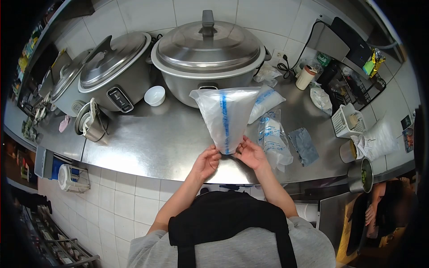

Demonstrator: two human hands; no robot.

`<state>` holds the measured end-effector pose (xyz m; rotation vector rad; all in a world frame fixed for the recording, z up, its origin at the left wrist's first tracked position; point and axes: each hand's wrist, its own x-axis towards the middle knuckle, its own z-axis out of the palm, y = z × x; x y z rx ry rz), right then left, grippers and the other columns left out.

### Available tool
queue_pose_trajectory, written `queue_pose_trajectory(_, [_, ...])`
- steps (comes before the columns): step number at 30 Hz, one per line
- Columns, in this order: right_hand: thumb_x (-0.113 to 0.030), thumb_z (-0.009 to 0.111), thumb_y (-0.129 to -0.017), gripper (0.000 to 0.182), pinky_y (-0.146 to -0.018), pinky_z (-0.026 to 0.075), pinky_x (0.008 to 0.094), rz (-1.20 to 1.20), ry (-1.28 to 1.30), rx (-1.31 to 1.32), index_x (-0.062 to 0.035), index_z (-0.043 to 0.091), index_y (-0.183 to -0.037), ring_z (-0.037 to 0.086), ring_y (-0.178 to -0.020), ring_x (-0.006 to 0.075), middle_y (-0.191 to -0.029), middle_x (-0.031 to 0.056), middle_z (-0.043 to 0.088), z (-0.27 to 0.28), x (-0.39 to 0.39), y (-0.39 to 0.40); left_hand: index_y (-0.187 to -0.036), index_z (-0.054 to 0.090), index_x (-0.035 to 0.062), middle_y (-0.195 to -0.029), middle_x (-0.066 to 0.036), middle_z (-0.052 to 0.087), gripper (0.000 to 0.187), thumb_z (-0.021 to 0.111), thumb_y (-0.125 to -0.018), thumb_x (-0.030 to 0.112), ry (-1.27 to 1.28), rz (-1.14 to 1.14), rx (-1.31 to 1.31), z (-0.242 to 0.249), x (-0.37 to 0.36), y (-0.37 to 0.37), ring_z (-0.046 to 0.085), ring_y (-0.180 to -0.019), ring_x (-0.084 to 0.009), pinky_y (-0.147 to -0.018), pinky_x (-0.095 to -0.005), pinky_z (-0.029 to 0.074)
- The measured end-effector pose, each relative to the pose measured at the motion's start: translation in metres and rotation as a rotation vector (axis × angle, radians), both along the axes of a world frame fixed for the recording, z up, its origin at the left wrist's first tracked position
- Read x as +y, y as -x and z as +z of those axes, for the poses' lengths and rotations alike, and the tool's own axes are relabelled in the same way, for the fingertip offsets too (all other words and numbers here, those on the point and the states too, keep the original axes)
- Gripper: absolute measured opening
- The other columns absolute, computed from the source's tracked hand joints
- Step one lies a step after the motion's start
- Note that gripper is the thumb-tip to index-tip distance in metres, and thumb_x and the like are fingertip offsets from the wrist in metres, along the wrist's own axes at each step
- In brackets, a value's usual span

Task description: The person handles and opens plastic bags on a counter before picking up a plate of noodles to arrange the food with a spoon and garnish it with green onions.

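Lengthwise, the held bag [226,114] points away (wide end farthest) from the fingers [212,154].

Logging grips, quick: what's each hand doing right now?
Left hand: closed, holding the blue-printed plastic bag at its near end.
Right hand: closed, holding the same end.

This looks like a commercial kitchen. Three big cookers [208,56] line a steel counter [147,138] against a tiled wall [147,14]. A black apron [228,212] is worn.
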<state>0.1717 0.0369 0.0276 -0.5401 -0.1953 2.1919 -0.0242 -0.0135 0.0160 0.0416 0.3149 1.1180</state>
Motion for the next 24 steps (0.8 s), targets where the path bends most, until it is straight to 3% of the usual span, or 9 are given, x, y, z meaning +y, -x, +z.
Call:
queue_pose_trajectory(3, [-0.006,0.059,-0.077,0.022,-0.082,0.040,0.0407,0.026,-0.085,0.113,-0.0121,0.053,-0.097,0.053,-0.084,0.0169,-0.088,0.0041,0.058,-0.016,0.006,-0.002,-0.090,0.049,0.0081,-0.082,-0.001,0.051,0.013,0.054,-0.079,0.002,-0.097,0.062,0.138,-0.009,0.004,-0.009,0.043,-0.058,-0.0059,-0.040,-0.0134,0.034])
queue_pose_trajectory(9, [0.000,0.060,-0.074,0.027,-0.071,0.044,0.0290,-0.074,-0.289,-0.278,-0.0068,0.046,-0.096,0.054,-0.074,0.0154,-0.083,0.0067,0.057,-0.027,0.007,-0.007,-0.078,0.044,0.0109,-0.066,0.000,0.054,0.020,0.059,-0.076,-0.002,-0.143,0.119,0.631,-0.003,0.005,-0.004,0.049,-0.051,-0.0059,-0.040,-0.0148,0.036])
queue_pose_trajectory(13, [0.002,0.056,-0.074,0.024,-0.060,0.043,0.0224,-0.132,-0.395,-0.753,-0.0023,0.046,-0.094,0.054,-0.067,0.0125,-0.074,0.0065,0.057,-0.025,-0.022,-0.011,-0.079,0.044,0.0099,-0.067,-0.002,0.057,0.021,0.060,-0.076,-0.001,-0.111,0.113,0.836,0.001,0.002,0.000,0.049,-0.051,-0.0055,-0.041,-0.0153,0.036])
queue_pose_trajectory(15, [-0.001,0.056,-0.077,0.016,-0.060,0.044,0.0216,-0.008,-0.734,-0.980,-0.0038,0.050,-0.091,0.054,-0.066,0.0104,-0.073,0.0032,0.057,0.006,-0.045,-0.013,-0.080,0.043,0.0093,-0.072,-0.005,0.060,0.020,0.060,-0.076,-0.001,-0.182,-0.017,0.939,-0.009,-0.004,0.007,0.050,-0.051,-0.0053,-0.041,-0.0157,0.037])
queue_pose_trajectory(16, [-0.001,0.059,-0.073,0.018,-0.067,0.044,0.0255,-0.085,-0.923,-1.196,-0.0031,0.053,-0.090,0.054,-0.072,0.0151,-0.079,0.0048,0.057,0.030,-0.058,-0.019,-0.081,0.045,0.0086,-0.074,-0.006,0.061,0.015,0.058,-0.078,0.002,-0.191,-0.094,0.930,-0.007,-0.009,0.007,0.051,-0.053,-0.0054,-0.043,-0.0150,0.038])
queue_pose_trajectory(17, [-0.001,0.059,-0.073,0.018,-0.067,0.044,0.0255,-0.095,-0.915,-1.201,-0.0031,0.053,-0.090,0.054,-0.072,0.0151,-0.079,0.0048,0.057,0.049,-0.064,-0.028,-0.081,0.045,0.0086,-0.074,-0.006,0.061,0.015,0.058,-0.078,0.002,-0.197,-0.106,0.930,-0.004,-0.012,0.004,0.051,-0.053,-0.0054,-0.043,-0.0150,0.038])
queue_pose_trajectory(19, [-0.002,0.059,-0.066,0.023,-0.079,0.040,0.0338,-0.534,-1.447,-1.777,-0.0017,0.055,-0.089,0.051,-0.089,0.0248,-0.090,0.0094,0.056,0.076,-0.070,-0.049,-0.083,0.048,0.0077,-0.078,-0.007,0.062,0.007,0.055,-0.081,0.008,-0.199,-0.323,0.931,0.002,-0.018,-0.004,0.051,-0.056,-0.0056,-0.046,-0.0148,0.041])
queue_pose_trajectory(21, [-0.002,0.060,-0.061,0.023,-0.085,0.035,0.0402,-0.541,-1.295,-2.365,-0.0017,0.056,-0.084,0.045,-0.099,0.0319,-0.098,0.0121,0.054,0.090,-0.071,-0.065,-0.091,0.052,0.0060,-0.085,-0.006,0.061,0.017,0.051,-0.086,0.022,-0.271,-0.448,0.939,-0.005,-0.017,-0.017,0.053,-0.067,-0.0061,-0.052,-0.0172,0.045])
queue_pose_trajectory(24, [-0.002,0.060,-0.059,0.021,-0.085,0.036,0.0415,-0.499,-1.242,-2.304,-0.0033,0.057,-0.080,0.045,-0.099,0.0330,-0.101,0.0118,0.053,0.061,-0.065,-0.106,-0.110,0.048,0.0063,-0.098,-0.008,0.058,0.035,0.047,-0.088,0.034,-0.321,-0.617,0.786,0.013,-0.012,-0.050,0.055,-0.081,-0.0099,-0.061,-0.0206,0.049])
